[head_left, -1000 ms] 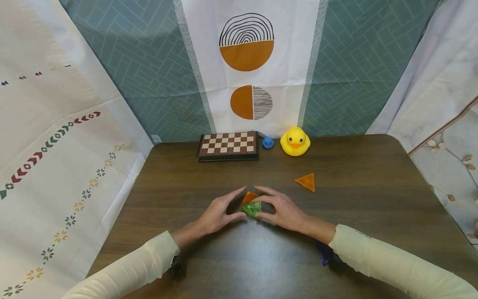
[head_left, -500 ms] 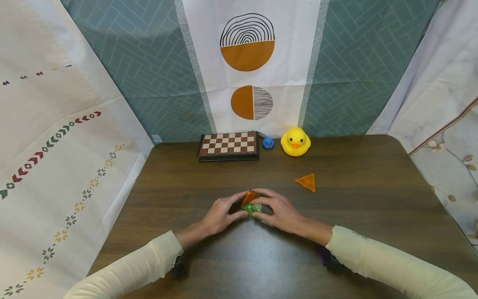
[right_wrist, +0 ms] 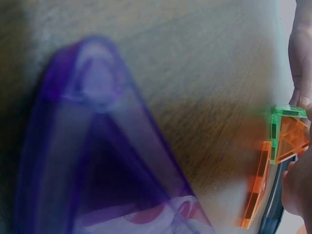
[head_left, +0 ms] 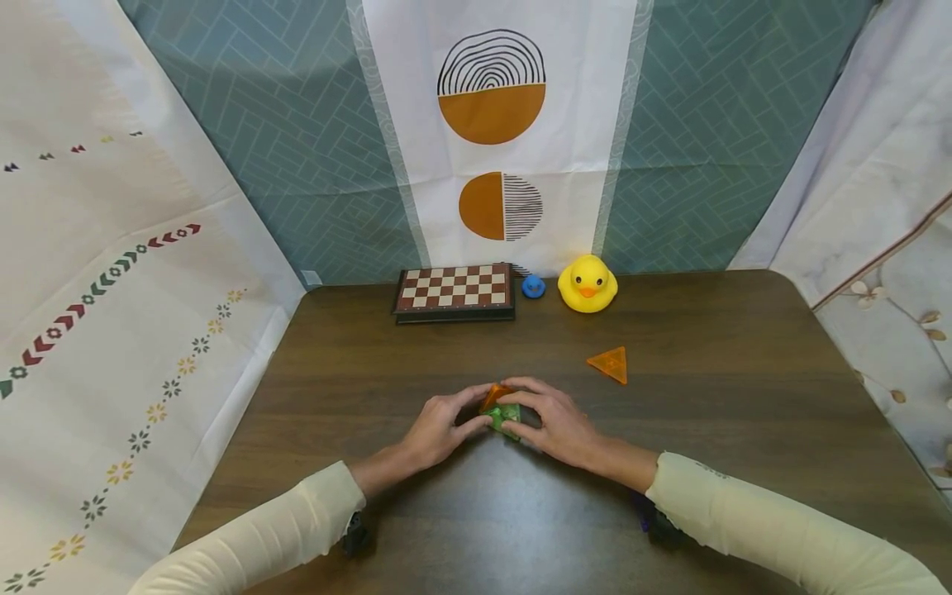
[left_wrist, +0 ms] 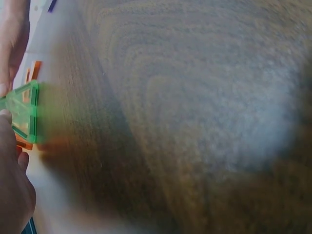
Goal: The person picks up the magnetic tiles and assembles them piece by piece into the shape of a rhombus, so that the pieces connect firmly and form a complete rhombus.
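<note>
Between both hands, a green translucent triangular magnetic tile (head_left: 506, 419) leans up against an orange triangular magnetic tile (head_left: 494, 397), and the two form a small tent-like shape on the table. My left hand (head_left: 435, 431) pinches its left side, the thumb at the green tile and the fingers by the orange one. From the right, my right hand (head_left: 559, 426) curls its thumb and fingers round the same tiles and partly hides them. The right wrist view shows the green tile (right_wrist: 274, 134) standing edge to edge with the orange tile (right_wrist: 294, 138).
Another orange triangle (head_left: 611, 364) lies right of the hands. A purple triangular tile (right_wrist: 97, 141) sits under the right wrist. Along the wooden table's (head_left: 357, 355) back edge are a chessboard box (head_left: 455, 291), a small blue toy (head_left: 533, 287) and a yellow rubber duck (head_left: 587, 283).
Both hands have closed in on the tiles. The left fingers have come from just beside them to their edge, and the green tile has tipped up against the orange one.
</note>
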The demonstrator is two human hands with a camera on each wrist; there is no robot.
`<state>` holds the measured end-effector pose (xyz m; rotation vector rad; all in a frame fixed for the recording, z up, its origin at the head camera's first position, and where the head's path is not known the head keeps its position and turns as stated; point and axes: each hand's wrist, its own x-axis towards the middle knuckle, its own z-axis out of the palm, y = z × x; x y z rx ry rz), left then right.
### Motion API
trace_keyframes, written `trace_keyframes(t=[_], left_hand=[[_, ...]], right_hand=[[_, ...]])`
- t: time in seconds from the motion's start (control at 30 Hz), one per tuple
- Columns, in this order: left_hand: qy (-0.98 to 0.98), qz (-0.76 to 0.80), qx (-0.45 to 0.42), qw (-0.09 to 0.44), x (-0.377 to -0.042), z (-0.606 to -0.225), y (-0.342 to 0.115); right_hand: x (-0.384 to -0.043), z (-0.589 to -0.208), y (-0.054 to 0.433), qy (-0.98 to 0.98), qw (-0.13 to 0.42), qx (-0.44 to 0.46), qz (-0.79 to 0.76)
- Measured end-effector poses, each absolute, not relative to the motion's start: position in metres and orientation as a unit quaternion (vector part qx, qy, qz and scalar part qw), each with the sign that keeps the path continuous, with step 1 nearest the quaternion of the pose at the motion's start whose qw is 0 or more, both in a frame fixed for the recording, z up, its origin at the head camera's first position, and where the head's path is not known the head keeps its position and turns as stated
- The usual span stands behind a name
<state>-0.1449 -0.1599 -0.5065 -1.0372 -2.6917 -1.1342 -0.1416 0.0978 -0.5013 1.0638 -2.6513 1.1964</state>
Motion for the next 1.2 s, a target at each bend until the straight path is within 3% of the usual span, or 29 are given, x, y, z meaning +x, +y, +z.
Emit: trace_keyframes(t=[0.7,1.2], left_hand=[[-0.873,-0.347,-0.342,0.026,-0.1437,-0.5080,-0.1573],[-0.878,-0.302,-0.365,0.064,-0.1416,-0.5086,-0.1552]], right_hand=[[-0.1428,-0.5009,0.0971,-0.862,0.027,0.336,0.379],[-0.1436,-0.4988,0.0965,-0.874,0.036,0.331,0.353]])
